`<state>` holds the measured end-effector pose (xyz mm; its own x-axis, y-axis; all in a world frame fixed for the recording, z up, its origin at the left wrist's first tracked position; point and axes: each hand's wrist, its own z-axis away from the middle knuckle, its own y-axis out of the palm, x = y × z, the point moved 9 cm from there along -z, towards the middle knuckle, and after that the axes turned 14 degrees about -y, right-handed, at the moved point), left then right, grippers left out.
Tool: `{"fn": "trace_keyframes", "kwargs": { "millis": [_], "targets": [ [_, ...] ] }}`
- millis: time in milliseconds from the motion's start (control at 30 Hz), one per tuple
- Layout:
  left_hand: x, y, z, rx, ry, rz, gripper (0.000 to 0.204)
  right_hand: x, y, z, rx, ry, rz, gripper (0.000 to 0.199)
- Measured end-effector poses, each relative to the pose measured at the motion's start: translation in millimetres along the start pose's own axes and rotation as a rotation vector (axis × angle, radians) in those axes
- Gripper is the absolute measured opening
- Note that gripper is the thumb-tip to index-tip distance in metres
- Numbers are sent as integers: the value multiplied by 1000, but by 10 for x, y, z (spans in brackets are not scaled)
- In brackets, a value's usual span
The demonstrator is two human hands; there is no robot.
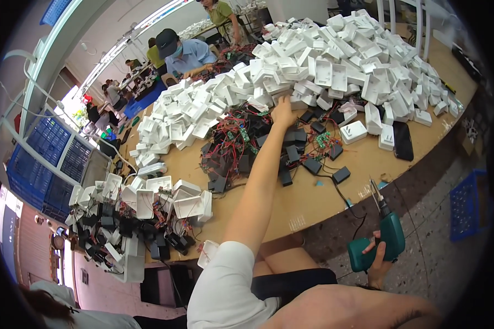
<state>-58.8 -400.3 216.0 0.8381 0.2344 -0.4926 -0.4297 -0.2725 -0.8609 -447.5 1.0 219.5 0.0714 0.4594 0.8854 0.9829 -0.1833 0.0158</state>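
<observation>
Left arm stretched out to the white heap, driver gripped on the right.

Left hand (283, 112) is at the edge of the pile of white plastic housings (335, 66) on the table (324, 192); fingers hidden, so its grip is unclear. Right hand (380, 259) is wrapped around the green electric screwdriver (387, 238) off the table's edge.

A brown table (313, 203) carries everything. On it lie heaped white plastic cases (335, 60), black boxes with red wires (241, 148), and a phone (403, 141).
</observation>
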Motion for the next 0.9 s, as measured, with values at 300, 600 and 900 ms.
{"fn": "trace_keyframes", "kwargs": {
  "millis": [300,600,900],
  "targets": [
    [375,-1420,1351,-486,2,191,37,-28,615,335,42,28,-85,38],
    [1779,-2773,4752,-418,-342,555,81,930,1284,1686,158,15,-205,38],
    [2291,-2331,5525,-136,-554,945,82,1698,1156,2522,324,-83,-234,33]
  ]
}}
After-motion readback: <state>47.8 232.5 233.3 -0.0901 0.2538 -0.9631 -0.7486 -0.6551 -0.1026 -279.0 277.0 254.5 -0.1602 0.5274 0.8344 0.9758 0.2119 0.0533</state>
